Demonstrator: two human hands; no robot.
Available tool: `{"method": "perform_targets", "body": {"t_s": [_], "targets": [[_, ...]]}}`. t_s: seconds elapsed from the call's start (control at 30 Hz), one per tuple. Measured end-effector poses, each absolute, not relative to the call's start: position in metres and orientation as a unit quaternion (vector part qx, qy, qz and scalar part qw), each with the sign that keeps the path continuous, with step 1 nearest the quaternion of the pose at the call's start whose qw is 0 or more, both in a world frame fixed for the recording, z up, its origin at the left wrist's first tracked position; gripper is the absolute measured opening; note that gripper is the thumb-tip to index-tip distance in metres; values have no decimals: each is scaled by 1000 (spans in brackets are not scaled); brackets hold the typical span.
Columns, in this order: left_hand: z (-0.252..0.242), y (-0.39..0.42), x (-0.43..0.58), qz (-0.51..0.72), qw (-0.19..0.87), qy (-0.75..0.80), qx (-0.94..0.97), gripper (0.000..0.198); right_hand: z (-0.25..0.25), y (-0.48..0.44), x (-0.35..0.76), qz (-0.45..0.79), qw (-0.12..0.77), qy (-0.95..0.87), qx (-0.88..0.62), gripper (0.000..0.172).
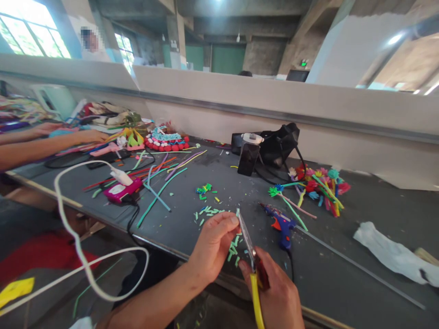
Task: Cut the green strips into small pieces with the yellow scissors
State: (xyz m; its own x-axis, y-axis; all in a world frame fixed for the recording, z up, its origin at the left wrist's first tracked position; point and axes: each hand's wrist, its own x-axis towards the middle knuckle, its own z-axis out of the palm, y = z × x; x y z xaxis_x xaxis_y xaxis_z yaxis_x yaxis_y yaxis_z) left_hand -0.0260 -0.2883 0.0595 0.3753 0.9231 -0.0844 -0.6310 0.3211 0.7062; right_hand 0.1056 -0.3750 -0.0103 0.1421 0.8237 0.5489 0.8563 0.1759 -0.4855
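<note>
My left hand (216,244) is closed in a pinch, thumb against forefinger, on a pale green pipe-cleaner piece (238,212), mostly hidden by the fingertips. My right hand (276,292) is wrapped round the yellow-handled scissors (247,235). Their blades point up and away, tips right beside the left thumb and the green piece. Short green cut bits (233,249) lie on the table under and behind my hands. Just right of the scissors rests a blue glue gun (283,224) with a long clear glue stick in its back.
A bunch of pipe-cleaner flowers (322,185) lies right, before a black bag (281,144). A phone (248,159) leans upright. Loose pipe cleaners (161,192) and a pink power strip (123,189) with a white cable are left. Another person's arms (58,141) reach in far left.
</note>
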Motion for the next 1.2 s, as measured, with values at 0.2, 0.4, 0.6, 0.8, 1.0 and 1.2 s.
{"method": "perform_targets", "body": {"t_s": [0.2, 0.4, 0.6, 0.8, 1.0, 1.2], "targets": [[58, -289, -25, 508, 773, 244, 291, 9, -12, -374, 105, -17, 406, -654, -638, 39], [57, -289, -22, 515, 772, 252, 273, 10, -12, -374, 106, 11, 393, -658, -642, 38], [56, -290, -19, 520, 769, 258, 266, 10, -11, -376, 101, 26, 403, -644, -650, 39], [54, -292, -15, 515, 778, 253, 256, 9, -7, -378, 99, 80, 399, -629, -662, 40], [54, -292, -14, 509, 789, 250, 237, 9, -8, -380, 97, 96, 411, -623, -659, 39], [53, -294, -13, 501, 798, 246, 227, 10, -1, -379, 96, 102, 409, -615, -666, 42]]}}
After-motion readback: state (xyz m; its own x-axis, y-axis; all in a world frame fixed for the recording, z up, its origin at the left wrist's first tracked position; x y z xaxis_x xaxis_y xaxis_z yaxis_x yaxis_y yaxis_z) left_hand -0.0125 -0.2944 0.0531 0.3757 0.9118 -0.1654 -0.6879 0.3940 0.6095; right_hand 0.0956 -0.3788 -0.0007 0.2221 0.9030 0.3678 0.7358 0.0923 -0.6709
